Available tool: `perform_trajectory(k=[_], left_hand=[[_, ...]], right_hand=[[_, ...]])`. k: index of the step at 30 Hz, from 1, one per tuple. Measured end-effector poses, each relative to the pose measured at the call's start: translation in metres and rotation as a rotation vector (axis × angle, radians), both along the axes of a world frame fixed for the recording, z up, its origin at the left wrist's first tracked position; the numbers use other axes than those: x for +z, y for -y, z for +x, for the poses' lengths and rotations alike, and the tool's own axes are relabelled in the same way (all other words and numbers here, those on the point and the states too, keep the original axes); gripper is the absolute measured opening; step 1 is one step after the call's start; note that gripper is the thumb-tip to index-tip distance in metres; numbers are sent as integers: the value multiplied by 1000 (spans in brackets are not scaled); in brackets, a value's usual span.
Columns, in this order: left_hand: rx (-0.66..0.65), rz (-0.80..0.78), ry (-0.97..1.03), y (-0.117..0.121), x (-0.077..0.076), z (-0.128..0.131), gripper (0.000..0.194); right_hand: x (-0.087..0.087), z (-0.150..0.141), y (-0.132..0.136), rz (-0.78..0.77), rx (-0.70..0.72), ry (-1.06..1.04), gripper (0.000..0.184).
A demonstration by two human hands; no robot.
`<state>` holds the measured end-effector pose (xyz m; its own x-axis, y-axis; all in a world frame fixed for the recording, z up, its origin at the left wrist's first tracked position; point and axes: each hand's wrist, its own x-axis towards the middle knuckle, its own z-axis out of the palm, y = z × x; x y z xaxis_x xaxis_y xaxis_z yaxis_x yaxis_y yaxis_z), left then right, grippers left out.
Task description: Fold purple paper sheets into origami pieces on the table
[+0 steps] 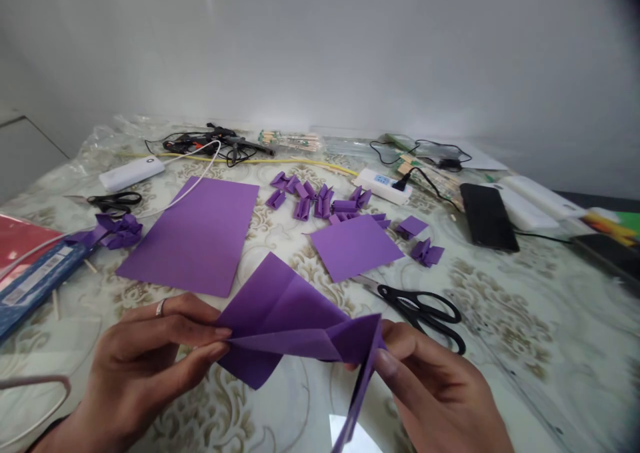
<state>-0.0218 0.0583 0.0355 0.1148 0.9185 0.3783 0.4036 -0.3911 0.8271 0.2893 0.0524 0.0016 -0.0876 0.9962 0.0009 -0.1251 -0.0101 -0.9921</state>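
Note:
A creased, partly folded sheet of purple paper (280, 300) is held up above the table between both hands. My left hand (145, 366), with a ring on one finger, pinches its left corner between thumb and fingers. On the other side my right hand (435, 380) grips a folded flap, thumb in front; some of its fingers are hidden behind the paper. Beyond lie a large flat purple sheet (195, 233) and a smaller purple square (356, 243). Black-handled scissors (420, 310) rest close to my right hand, their blades partly under the small square.
Several small folded purple pieces (323, 200) lie mid-table. Behind them are a white power strip (383, 185) and a yellow cable (280, 160). A phone (487, 216) lies right; a second pair of scissors (113, 201), a power bank (131, 173) and a blue packet (37, 280) lie left.

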Motion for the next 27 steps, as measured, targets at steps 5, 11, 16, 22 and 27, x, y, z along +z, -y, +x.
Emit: perform_trajectory(k=[5, 11, 16, 22, 27], left_hand=[[28, -139, 134, -2, -1, 12, 16], [-83, -423, 243, -6, -7, 14, 17], [-82, -377, 222, -4, -6, 14, 19], [-53, -261, 111, -1, -3, 19, 26], [-4, -150, 39, 3, -6, 18, 32]], right_hand=[[-2, -10, 1, -109, -62, -77, 40], [-8, -8, -1, -85, -16, -33, 35], [3, -12, 0, -68, 52, -47, 26], [11, -19, 2, -125, 43, 5, 25], [9, -19, 1, -147, 77, 30, 22]])
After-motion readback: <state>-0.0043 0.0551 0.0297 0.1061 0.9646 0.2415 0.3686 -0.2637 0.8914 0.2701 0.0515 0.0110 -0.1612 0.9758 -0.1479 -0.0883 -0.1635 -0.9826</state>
